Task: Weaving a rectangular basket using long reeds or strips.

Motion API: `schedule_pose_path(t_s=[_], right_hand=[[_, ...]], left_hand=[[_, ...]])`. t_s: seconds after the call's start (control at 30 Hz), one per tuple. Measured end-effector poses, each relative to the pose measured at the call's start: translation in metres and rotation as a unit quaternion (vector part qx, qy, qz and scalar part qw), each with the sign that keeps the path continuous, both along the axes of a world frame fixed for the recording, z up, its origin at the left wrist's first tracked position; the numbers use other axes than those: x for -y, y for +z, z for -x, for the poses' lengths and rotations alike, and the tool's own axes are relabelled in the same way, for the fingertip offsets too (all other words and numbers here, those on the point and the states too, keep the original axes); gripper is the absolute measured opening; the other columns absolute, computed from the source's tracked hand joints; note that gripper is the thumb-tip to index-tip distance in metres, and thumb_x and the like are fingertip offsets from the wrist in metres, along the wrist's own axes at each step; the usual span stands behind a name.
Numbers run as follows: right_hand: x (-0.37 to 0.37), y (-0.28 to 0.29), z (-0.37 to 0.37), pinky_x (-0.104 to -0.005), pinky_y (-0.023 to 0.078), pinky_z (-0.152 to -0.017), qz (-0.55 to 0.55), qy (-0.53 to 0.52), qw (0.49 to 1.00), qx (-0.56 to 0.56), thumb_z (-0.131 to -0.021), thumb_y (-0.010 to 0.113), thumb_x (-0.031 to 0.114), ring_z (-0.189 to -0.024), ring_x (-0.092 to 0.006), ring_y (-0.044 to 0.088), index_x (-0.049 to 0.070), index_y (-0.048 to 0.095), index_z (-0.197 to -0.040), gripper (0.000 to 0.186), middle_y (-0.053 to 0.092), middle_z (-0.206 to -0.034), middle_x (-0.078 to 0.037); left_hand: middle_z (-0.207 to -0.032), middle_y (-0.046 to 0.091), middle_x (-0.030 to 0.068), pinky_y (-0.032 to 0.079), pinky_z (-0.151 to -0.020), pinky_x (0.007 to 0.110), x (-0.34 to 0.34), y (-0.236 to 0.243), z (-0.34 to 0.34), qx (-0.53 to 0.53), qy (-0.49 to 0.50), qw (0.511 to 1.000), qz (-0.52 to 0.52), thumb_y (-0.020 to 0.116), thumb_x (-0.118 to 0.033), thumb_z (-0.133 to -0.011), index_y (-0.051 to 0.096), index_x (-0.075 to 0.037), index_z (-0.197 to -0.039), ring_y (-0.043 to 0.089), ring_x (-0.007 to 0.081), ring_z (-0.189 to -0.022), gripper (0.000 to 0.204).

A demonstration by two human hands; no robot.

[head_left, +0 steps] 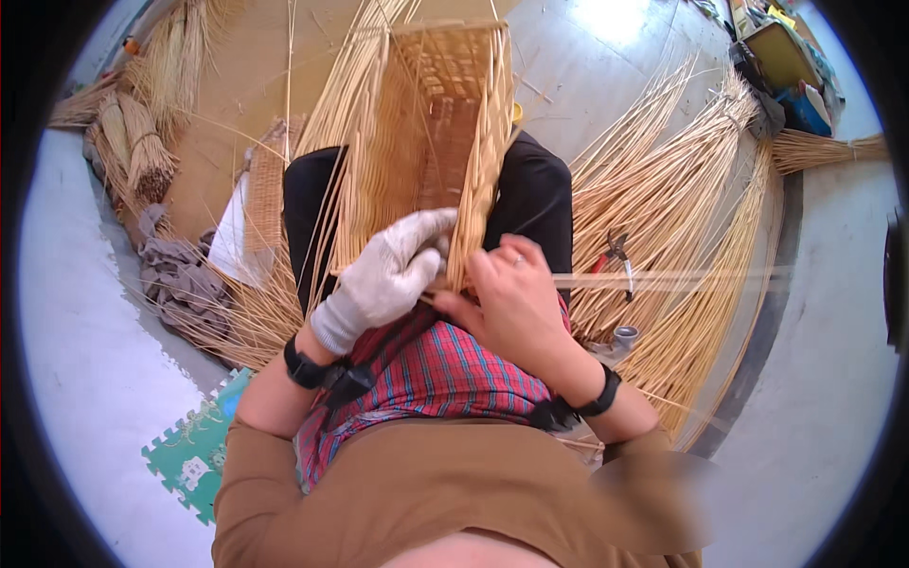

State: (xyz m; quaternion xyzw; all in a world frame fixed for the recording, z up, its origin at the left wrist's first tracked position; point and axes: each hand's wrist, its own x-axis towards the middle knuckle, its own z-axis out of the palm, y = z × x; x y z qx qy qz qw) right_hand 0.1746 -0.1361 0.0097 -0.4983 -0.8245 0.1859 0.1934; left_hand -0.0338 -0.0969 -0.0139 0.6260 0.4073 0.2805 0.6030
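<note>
A long woven basket (pixel 388 133) of pale cane rests between my knees, its near corner in my hands. My left hand (pixel 388 270), in a white knit glove, curls over that corner, fingers wrapped round it. My right hand (pixel 511 298), bare with a ring, has bent fingers on the basket's right edge and its thumb under the corner. A thin pale strand (pixel 663 280) runs out rightward from beside that hand, blurred. Loose upright canes stand along the basket's left side.
Cane bundles (pixel 142 142) lie at left, long loose canes (pixel 663 189) at right with red-handled pruning shears (pixel 615 260) and a small metal cup (pixel 625 336). A grey cloth (pixel 185 284), a woven panel (pixel 270 189), green foam mat (pixel 185 454) and clutter (pixel 786 66) surround me.
</note>
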Motion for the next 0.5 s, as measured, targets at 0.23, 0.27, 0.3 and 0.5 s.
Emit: schedule_pose_path(t_s=[0.23,0.27,0.3,0.5], right_hand=[[-0.004,0.009,-0.062,-0.0398,0.056,-0.077,0.129,-0.056,0.986,-0.094,-0.085,0.083,0.018,-0.087,-0.0273,0.069,0.010,0.081,-0.098,0.016,0.068,-0.089,-0.009],[-0.009,0.008,-0.064,-0.0398,0.056,-0.077,0.132,-0.049,0.986,-0.090,-0.085,0.083,0.018,-0.087,-0.0273,0.069,0.010,0.081,-0.098,0.016,0.068,-0.089,-0.009],[-0.015,0.007,-0.064,-0.0386,0.056,-0.075,0.212,-0.055,0.970,-0.105,-0.085,0.082,0.015,-0.085,-0.0267,0.070,0.009,0.081,-0.099,0.015,0.068,-0.090,-0.009],[-0.065,-0.027,-0.082,-0.0260,0.053,-0.072,0.531,-0.008,0.828,-0.179,-0.093,0.080,0.019,-0.077,-0.0062,0.064,-0.001,0.078,-0.096,0.021,0.073,-0.079,-0.002]], left_hand=[[-0.109,0.065,0.0105,0.038,-0.114,0.049,0.048,0.013,-0.007,-0.248,0.035,0.931,-0.266,0.090,-0.032,-0.076,0.044,-0.008,-0.159,0.061,0.0366,-0.117,0.097],[-0.109,0.065,0.0105,0.038,-0.114,0.049,0.049,0.010,-0.012,-0.247,0.042,0.932,-0.261,0.090,-0.032,-0.076,0.044,-0.008,-0.159,0.061,0.0366,-0.117,0.097],[-0.105,0.066,0.0094,0.040,-0.115,0.048,0.047,0.009,-0.016,-0.237,0.083,0.931,-0.264,0.091,-0.031,-0.073,0.045,-0.011,-0.159,0.062,0.0341,-0.111,0.099],[-0.099,0.066,0.0055,0.044,-0.108,0.047,0.051,-0.001,-0.018,-0.202,0.141,0.950,-0.193,0.094,-0.028,-0.067,0.044,-0.015,-0.160,0.064,0.0304,-0.104,0.107]])
